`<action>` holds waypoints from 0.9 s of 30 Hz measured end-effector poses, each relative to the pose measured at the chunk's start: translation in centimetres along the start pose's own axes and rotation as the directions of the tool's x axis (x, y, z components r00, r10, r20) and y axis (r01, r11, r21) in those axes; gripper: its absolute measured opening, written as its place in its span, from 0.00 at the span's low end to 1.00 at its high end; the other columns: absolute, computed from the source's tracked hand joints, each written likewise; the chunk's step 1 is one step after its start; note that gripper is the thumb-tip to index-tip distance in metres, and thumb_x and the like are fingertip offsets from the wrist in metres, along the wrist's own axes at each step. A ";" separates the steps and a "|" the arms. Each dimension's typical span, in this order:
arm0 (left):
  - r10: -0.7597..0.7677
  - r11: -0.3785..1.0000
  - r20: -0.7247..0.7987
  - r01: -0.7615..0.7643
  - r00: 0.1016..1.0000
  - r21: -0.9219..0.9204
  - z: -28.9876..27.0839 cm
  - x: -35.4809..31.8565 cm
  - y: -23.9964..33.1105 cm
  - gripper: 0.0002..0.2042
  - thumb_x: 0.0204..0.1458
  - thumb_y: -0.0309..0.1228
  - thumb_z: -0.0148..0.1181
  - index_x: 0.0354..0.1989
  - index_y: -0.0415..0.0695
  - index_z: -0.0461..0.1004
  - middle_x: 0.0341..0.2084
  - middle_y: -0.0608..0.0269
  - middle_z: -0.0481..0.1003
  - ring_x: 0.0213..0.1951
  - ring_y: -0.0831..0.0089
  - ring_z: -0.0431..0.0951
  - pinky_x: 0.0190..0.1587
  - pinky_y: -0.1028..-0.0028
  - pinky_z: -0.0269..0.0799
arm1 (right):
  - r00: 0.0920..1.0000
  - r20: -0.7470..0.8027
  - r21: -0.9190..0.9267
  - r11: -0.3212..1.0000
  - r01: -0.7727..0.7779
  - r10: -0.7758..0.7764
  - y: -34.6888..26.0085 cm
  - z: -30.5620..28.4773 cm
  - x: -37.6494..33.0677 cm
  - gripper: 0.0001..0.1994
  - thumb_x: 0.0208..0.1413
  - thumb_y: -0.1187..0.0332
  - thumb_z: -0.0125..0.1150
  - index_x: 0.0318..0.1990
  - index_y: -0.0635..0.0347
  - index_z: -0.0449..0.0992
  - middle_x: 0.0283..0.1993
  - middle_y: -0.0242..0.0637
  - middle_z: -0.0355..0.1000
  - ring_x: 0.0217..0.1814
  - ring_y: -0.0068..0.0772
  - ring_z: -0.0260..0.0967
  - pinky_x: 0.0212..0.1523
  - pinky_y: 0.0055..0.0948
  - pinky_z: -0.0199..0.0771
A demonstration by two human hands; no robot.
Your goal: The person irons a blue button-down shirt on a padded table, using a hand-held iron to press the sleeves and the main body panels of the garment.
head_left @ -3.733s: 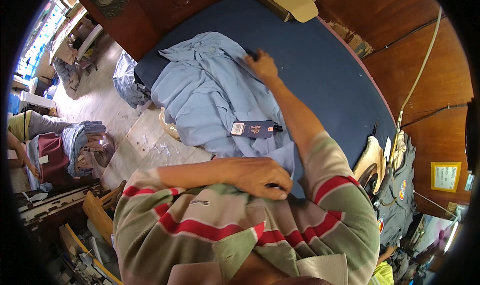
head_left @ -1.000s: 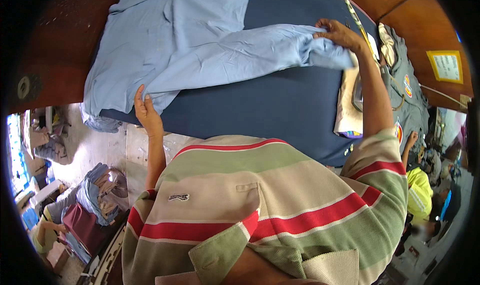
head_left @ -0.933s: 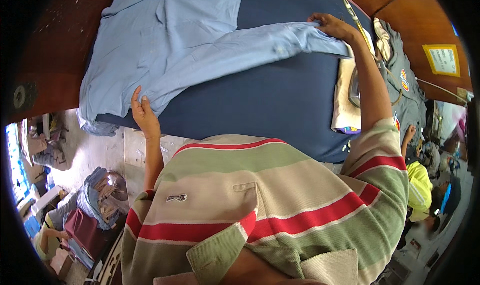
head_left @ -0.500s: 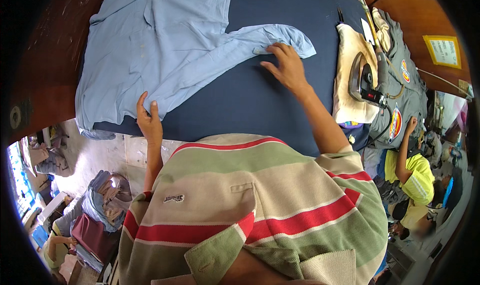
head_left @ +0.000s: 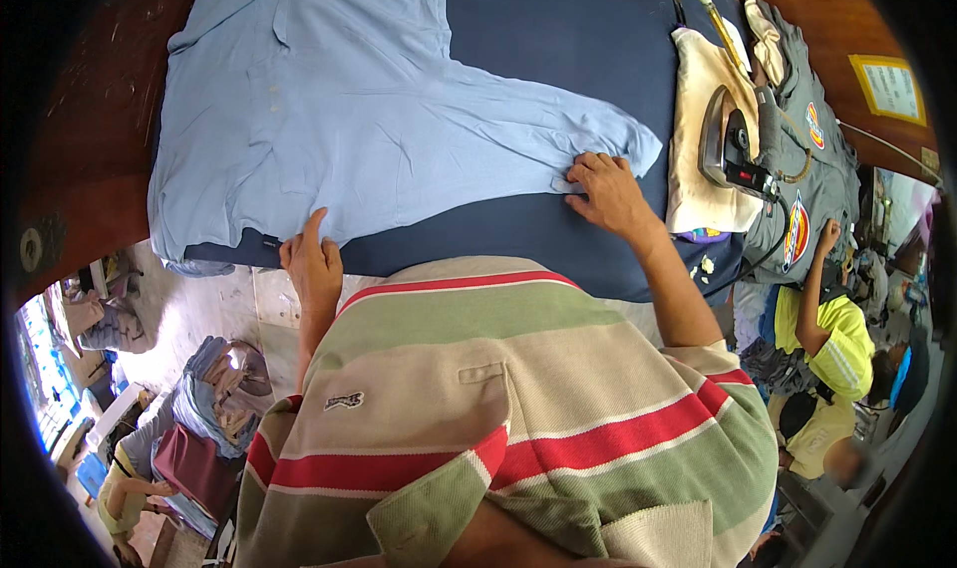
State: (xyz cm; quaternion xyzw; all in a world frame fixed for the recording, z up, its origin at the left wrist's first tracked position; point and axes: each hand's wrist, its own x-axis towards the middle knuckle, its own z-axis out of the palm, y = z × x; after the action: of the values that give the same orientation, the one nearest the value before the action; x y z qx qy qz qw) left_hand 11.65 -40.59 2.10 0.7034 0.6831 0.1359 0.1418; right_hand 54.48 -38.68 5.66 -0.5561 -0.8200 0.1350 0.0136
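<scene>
A light blue shirt (head_left: pixel 349 120) lies spread over the dark blue ironing surface (head_left: pixel 558 40), one sleeve reaching to the right. My right hand (head_left: pixel 610 194) has its fingers curled over the lower edge of that sleeve near the cuff and grips the cloth. At the near edge of the shirt rests my left hand (head_left: pixel 313 269), index finger stretched out onto the fabric and the fingers apart. A small dark label shows beside it. Some light creases run along the sleeve.
To the right, an iron (head_left: pixel 733 144) rests on a folded cream cloth (head_left: pixel 688 184), its cord trailing down. Grey garments with round patches (head_left: pixel 797 189) lie beyond it. A person in a yellow top (head_left: pixel 837 344) is at right. Folded clothes (head_left: pixel 214 389) are piled at lower left.
My right hand has moved right and toward me with the sleeve, which now lies wider and flatter. My left hand has shifted slightly right and nearer me, index finger extended on the cloth.
</scene>
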 end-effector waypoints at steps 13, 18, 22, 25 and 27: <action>0.697 0.683 0.213 -0.724 0.685 0.094 4.4 22.3 14.0 0.18 0.48 0.31 0.53 0.50 0.50 0.70 0.49 0.66 0.71 0.54 0.70 0.67 0.59 0.52 0.50 | 0.881 -0.399 0.173 0.965 -0.200 0.254 7.9 0.9 6.8 0.09 0.47 0.69 0.60 0.37 0.60 0.74 0.35 0.41 0.71 0.42 0.45 0.68 0.42 0.38 0.67; 0.464 0.660 0.462 -0.643 0.756 0.389 2.4 25.3 16.8 0.17 0.46 0.31 0.55 0.47 0.51 0.70 0.46 0.67 0.72 0.52 0.70 0.68 0.59 0.47 0.49 | 0.900 -0.319 0.218 0.948 -0.234 0.296 9.3 0.4 8.1 0.08 0.45 0.72 0.58 0.35 0.58 0.71 0.36 0.38 0.71 0.43 0.45 0.67 0.43 0.40 0.67; 0.740 0.642 -0.109 -0.649 0.663 0.409 6.4 22.6 15.2 0.18 0.45 0.33 0.56 0.48 0.51 0.71 0.43 0.68 0.72 0.49 0.70 0.69 0.56 0.47 0.53 | 0.880 -0.331 0.322 0.917 -0.234 0.341 9.4 -0.1 8.9 0.09 0.46 0.71 0.57 0.37 0.56 0.72 0.38 0.37 0.72 0.45 0.44 0.67 0.45 0.40 0.67; 0.871 0.491 -0.057 -0.869 0.488 0.053 8.3 14.9 18.9 0.19 0.45 0.35 0.57 0.49 0.52 0.70 0.43 0.66 0.70 0.48 0.70 0.68 0.53 0.52 0.57 | 0.850 -0.359 0.384 0.891 -0.241 0.385 8.0 0.0 9.9 0.09 0.48 0.67 0.58 0.37 0.56 0.73 0.39 0.36 0.72 0.46 0.43 0.67 0.46 0.39 0.66; 0.878 0.472 -0.024 -0.875 0.477 -0.108 8.6 10.5 21.5 0.17 0.46 0.36 0.58 0.47 0.52 0.71 0.40 0.66 0.71 0.44 0.71 0.69 0.50 0.56 0.58 | 0.870 -0.361 0.317 0.922 -0.224 0.335 7.3 0.3 11.1 0.09 0.49 0.65 0.58 0.37 0.55 0.73 0.38 0.35 0.71 0.46 0.43 0.67 0.45 0.39 0.65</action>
State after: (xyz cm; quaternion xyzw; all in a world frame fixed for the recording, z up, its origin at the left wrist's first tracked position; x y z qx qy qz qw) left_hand 35.11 -30.80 2.37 0.9473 0.2171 0.2128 0.1009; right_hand 56.82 -26.02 2.18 -0.6786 -0.6833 0.1247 0.2391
